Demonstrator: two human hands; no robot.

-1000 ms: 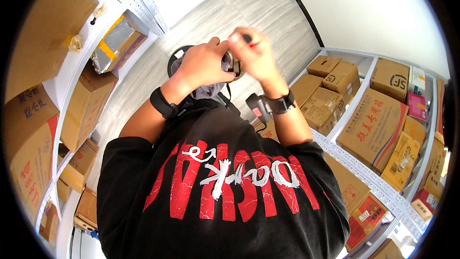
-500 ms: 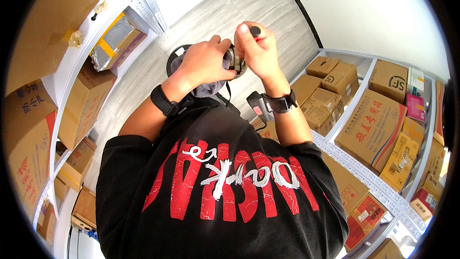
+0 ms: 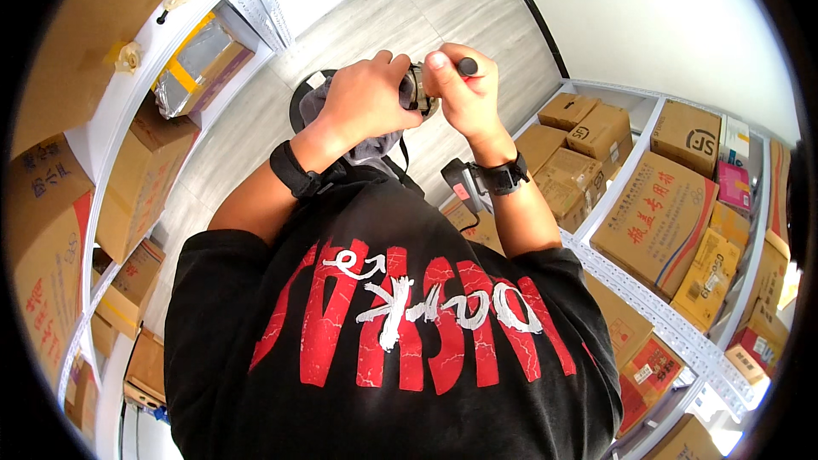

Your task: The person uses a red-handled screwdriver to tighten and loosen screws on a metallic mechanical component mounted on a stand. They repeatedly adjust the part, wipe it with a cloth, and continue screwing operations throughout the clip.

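Observation:
My left hand curls over a rounded item with a beige, dark-strapped side; the hand hides most of it, and its kind is unclear. Grey soft cloth shows under that hand and at its left, beside a dark curved rim. Closed in a fist, my right hand grips a thin black stick-like tool, whose round black end pokes out above the thumb. The tool's other end is hidden. Both hands are close together in front of my chest, right fingers next to the beige side.
Shelves with cardboard boxes run along the right, beside a white wall. At the left, a white shelf holds more cartons and a silver-wrapped box. Grey plank flooring lies beyond my hands. A dark strap hangs below the item.
My right hand has shifted slightly right, and the black tool's end leans further right. The left hand keeps its hold, having moved up a little. The view has shifted slightly.

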